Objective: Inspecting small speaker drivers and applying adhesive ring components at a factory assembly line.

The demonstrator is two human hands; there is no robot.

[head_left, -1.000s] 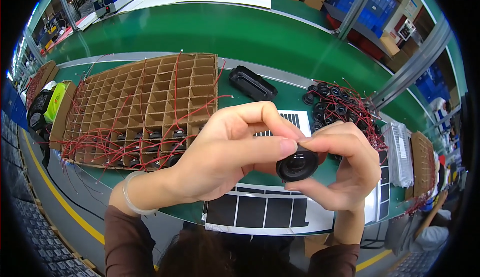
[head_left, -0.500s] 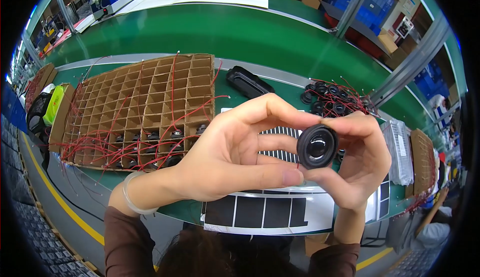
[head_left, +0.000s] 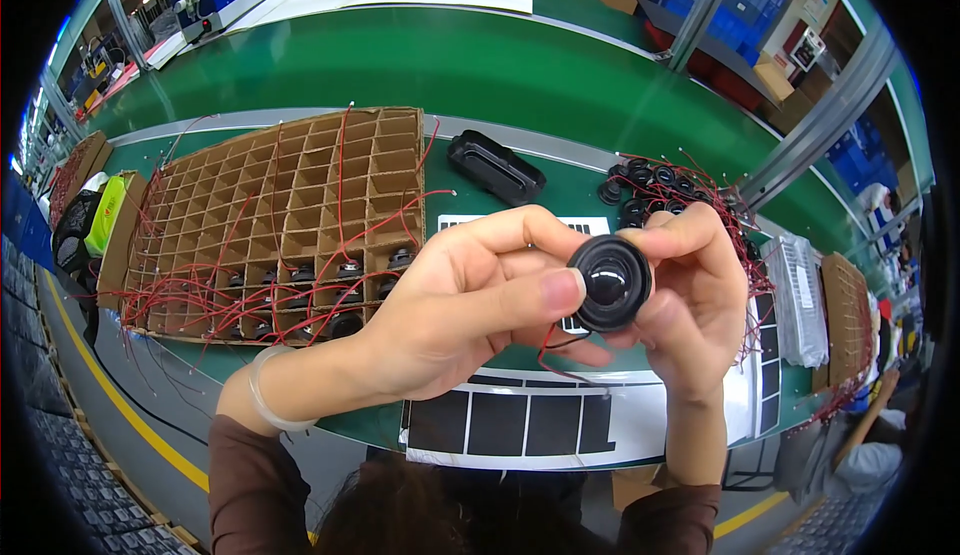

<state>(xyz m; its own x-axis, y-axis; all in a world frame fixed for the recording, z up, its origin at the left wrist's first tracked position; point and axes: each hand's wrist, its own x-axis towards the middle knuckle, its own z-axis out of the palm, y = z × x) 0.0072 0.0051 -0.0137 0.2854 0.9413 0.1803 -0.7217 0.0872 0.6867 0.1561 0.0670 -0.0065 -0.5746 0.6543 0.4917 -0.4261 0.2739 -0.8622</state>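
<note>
Between my two hands is a small round black speaker [head_left: 612, 285], its glossy dome facing up toward me. My left hand [head_left: 480, 300] pinches its left rim with thumb and fingers. On the opposite side, my right hand [head_left: 692, 295] grips the rim between thumb and forefinger. A red and black wire [head_left: 545, 352] hangs from the speaker below my left fingers. Beyond my right hand lies a heap of similar speakers [head_left: 665, 180] with tangled red wires. To the left, a cardboard divider box [head_left: 300, 190] holds several speakers in its nearer cells, their red wires draped over it.
A black plastic housing [head_left: 495, 167] lies beyond my hands. Under them are sheets printed with black blocks [head_left: 530, 425]. Clear plastic trays [head_left: 797, 300] and another cardboard divider [head_left: 845, 320] stand at the right. A green conveyor belt [head_left: 450, 60] runs across behind. A person [head_left: 868, 455] is at far right.
The speaker has moved slightly left and turned its face more toward me. My left thumb has come up onto its rim, and the hanging wire now shows.
</note>
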